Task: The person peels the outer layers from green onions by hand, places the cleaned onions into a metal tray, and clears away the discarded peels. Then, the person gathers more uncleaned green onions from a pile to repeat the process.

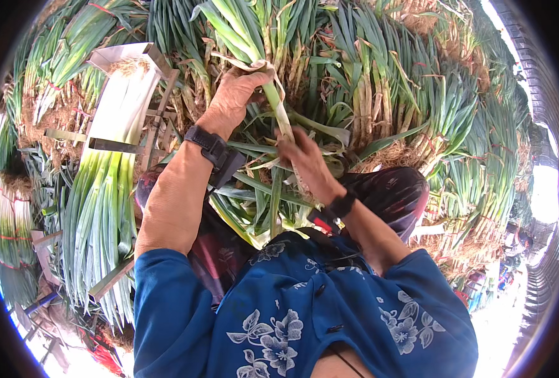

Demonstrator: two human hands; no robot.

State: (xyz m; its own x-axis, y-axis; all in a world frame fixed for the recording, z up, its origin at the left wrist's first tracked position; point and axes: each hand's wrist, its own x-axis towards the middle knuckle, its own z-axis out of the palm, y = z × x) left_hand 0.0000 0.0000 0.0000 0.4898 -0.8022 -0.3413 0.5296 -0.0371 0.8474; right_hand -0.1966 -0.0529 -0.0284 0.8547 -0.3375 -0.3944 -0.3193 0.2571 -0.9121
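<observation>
My left hand point(232, 97), with a black strapped device on its wrist, is closed around a long green onion point(272, 97) just below where its leaves fan out. Its pale stalk slants down toward my lap, and a loose, dry outer leaf point(242, 61) curls beside my left fingers. Lower on the same stalk, my right hand point(308, 160) is closed, its fingers slightly blurred by motion. The root end lies partly behind that hand. Loose leaves and peelings point(242, 201) lie between my knees, below both hands.
At the left, a metal rack point(128, 53) holds cleaned white-stemmed green onions point(112, 164), roots at the top, under a strap. Piles of unpeeled green onions point(367, 88) with dirty roots surround me ahead and to the right. A tied bundle point(14, 220) stands far left.
</observation>
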